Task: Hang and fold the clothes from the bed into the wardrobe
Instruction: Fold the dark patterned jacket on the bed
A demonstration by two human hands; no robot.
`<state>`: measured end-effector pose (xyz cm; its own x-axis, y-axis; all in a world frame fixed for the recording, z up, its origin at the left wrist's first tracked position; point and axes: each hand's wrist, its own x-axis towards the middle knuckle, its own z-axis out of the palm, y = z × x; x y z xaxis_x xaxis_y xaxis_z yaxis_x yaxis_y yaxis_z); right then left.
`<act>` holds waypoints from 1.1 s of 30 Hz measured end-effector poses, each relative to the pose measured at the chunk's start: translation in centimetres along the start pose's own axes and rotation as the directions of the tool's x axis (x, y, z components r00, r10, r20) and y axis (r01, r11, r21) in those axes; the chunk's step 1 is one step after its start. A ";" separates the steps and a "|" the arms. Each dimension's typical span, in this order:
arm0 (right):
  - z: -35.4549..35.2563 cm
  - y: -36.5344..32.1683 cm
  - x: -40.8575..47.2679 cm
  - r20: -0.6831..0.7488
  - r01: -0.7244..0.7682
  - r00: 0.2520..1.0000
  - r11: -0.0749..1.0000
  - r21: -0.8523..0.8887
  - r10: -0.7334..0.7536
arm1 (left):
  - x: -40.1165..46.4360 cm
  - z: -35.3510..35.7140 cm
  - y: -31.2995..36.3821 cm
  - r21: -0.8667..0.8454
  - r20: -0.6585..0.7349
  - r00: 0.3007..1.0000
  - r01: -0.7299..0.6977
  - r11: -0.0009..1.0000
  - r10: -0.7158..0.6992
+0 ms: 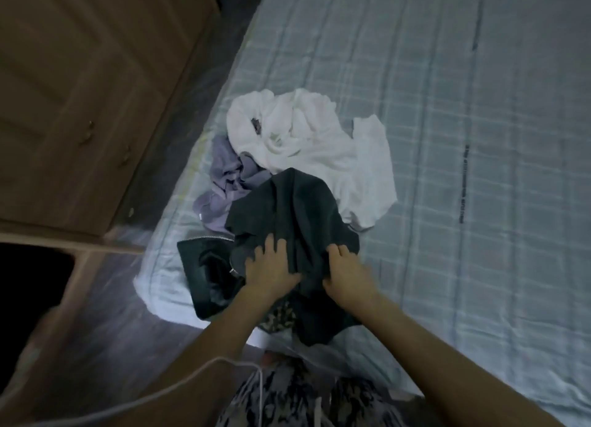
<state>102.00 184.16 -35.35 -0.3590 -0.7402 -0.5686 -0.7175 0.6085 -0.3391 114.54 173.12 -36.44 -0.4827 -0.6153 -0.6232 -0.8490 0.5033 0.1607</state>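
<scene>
Your whole frame is dim and blurred, so fabric detail is hard to read. The dark grey garment (pixel 287 215) sits in the lower centre of the frame, at the near corner of the bed (pixel 463 139). Its lower part is hidden behind your hands and hangs over the bed's edge, so you cannot make out what kind of garment it is. Its long axis runs from the bottom of the frame up toward the middle. It looks matte, rumpled and creased.

Your left hand (pixel 270 263) lies on it with fingers spread; whether that grip pinches cloth you cannot tell. Your right hand (pixel 347 271) bunches a fold in curled fingers.

Just above lies a crumpled white garment (pixel 313 145), to its left a lilac one (pixel 224 177), and at lower left a black zipped piece (pixel 204 266). The wardrobe (pixel 80 91) fills the upper left, partly cut off.
</scene>
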 end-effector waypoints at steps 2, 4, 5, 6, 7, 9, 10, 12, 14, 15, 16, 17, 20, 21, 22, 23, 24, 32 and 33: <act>1.4 1.6 1.1 0.071 0.029 0.997 0.999 -0.016 -0.028 | 0.4 2.3 0.5 -0.091 -0.022 0.996 0.087 0.992 -0.089; 2.6 3.4 2.0 0.143 0.050 0.989 0.998 -0.036 -0.045 | 0.9 3.9 0.8 -0.224 -0.028 0.989 0.136 0.965 -0.146; 3.1 4.3 2.4 0.166 0.056 0.985 0.997 -0.050 -0.047 | 1.0 4.4 0.9 -0.301 -0.037 0.986 0.147 0.942 -0.165; 3.5 5.1 2.7 0.179 0.058 0.983 0.996 -0.063 -0.046 | 1.2 4.9 0.9 -0.372 -0.052 0.982 0.150 0.916 -0.182; 3.8 5.8 3.0 0.185 0.059 0.982 0.996 -0.072 -0.044 | 1.3 5.1 1.0 -0.430 -0.070 0.977 0.153 0.890 -0.202; 3.9 7.4 3.5 0.192 0.044 0.981 0.997 -0.066 -0.030 | 1.3 5.1 1.0 -0.521 -0.068 0.969 0.169 0.837 -0.238; 3.6 8.3 3.7 0.194 0.030 0.981 0.998 -0.049 -0.020 | 1.2 4.9 0.9 -0.554 -0.051 0.968 0.177 0.814 -0.245; 2.5 10.2 3.8 0.185 0.003 0.983 1.000 -0.013 0.000 | 0.8 4.4 0.7 -0.581 -0.022 0.969 0.189 0.791 -0.248; 0.9 12.3 3.7 0.160 -0.040 0.986 0.999 0.012 0.038 | 0.2 3.8 0.6 -0.597 -0.047 0.965 0.181 0.781 -0.259; -0.1 13.2 3.5 0.151 -0.060 0.987 0.998 0.011 0.058 | -0.1 3.5 0.8 -0.608 -0.071 0.964 0.162 0.777 -0.257; -1.0 13.9 3.3 0.139 -0.069 0.988 0.998 0.008 0.067 | -0.4 3.2 1.2 -0.618 -0.094 0.966 0.134 0.775 -0.241; -1.8 14.5 3.0 0.120 -0.065 0.991 0.998 0.001 0.064 | -0.7 2.7 1.7 -0.627 -0.105 0.970 0.107 0.771 -0.219; -4.0 15.4 2.0 0.019 -0.066 0.998 0.997 0.029 0.066 | -1.6 1.1 3.6 -0.651 -0.145 0.982 0.000 0.759 -0.125; -4.6 15.5 1.5 -0.007 -0.072 0.997 0.995 0.065 0.072 | -2.0 0.5 4.2 -0.660 -0.154 0.984 -0.032 0.750 -0.093; -5.2 15.6 0.9 -0.031 -0.068 0.997 0.992 0.104 0.072 | -2.4 -0.3 4.7 -0.664 -0.172 0.983 -0.072 0.744 -0.058; -5.7 15.5 0.2 -0.052 -0.065 0.996 0.988 0.139 0.073 | -2.8 -1.2 5.1 -0.657 -0.198 0.980 -0.112 0.746 -0.027; -6.2 15.6 -0.8 -0.076 -0.057 0.995 0.984 0.167 0.070 | -3.2 -2.2 5.6 -0.635 -0.242 0.970 -0.160 0.756 0.003; -9.4 16.2 -11.0 -0.279 -0.064 0.952 0.972 0.225 0.127 | -3.5 -13.5 13.3 -0.373 -0.489 0.820 -0.504 0.779 0.296; -9.6 16.7 -12.7 -0.302 -0.076 0.941 0.966 0.247 0.152 | -3.7 -14.1 15.2 -0.336 -0.472 0.811 -0.528 0.780 0.346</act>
<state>88.81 200.99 -26.58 -0.6271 -0.6907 -0.3601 -0.5181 0.7151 -0.4693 100.43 174.54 -20.92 -0.7865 -0.6111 -0.0887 -0.4794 0.5136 0.7116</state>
